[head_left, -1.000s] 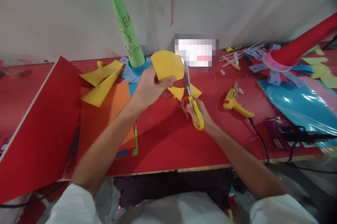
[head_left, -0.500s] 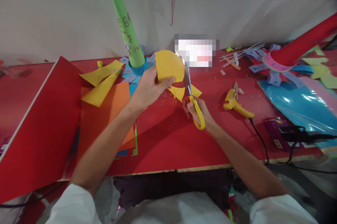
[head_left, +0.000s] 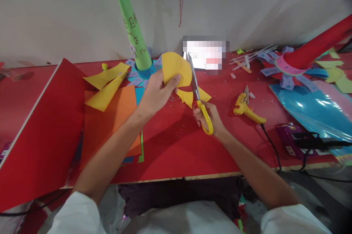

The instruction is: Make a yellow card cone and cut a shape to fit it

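A yellow paper piece (head_left: 174,66) with a curved top edge is pinched between the thumb and fingers of my left hand (head_left: 158,93). My right hand (head_left: 210,117) grips the yellow-handled scissors (head_left: 206,117), whose blades point up along the paper's right edge. The blades look nearly closed. Below them, another yellow paper scrap (head_left: 203,95) lies on the red table (head_left: 176,153).
At the left are a red board (head_left: 46,127), orange sheets (head_left: 110,117) and yellow scraps (head_left: 110,87). A green paper tube (head_left: 134,36) stands behind. A yellow glue gun (head_left: 246,109), purple box (head_left: 288,135), blue packet (head_left: 308,106) and red tube (head_left: 324,47) are on the right.
The paper has turned slightly in my left hand, and its thumb sits higher on it. The scissor blades have tilted a little to the left.
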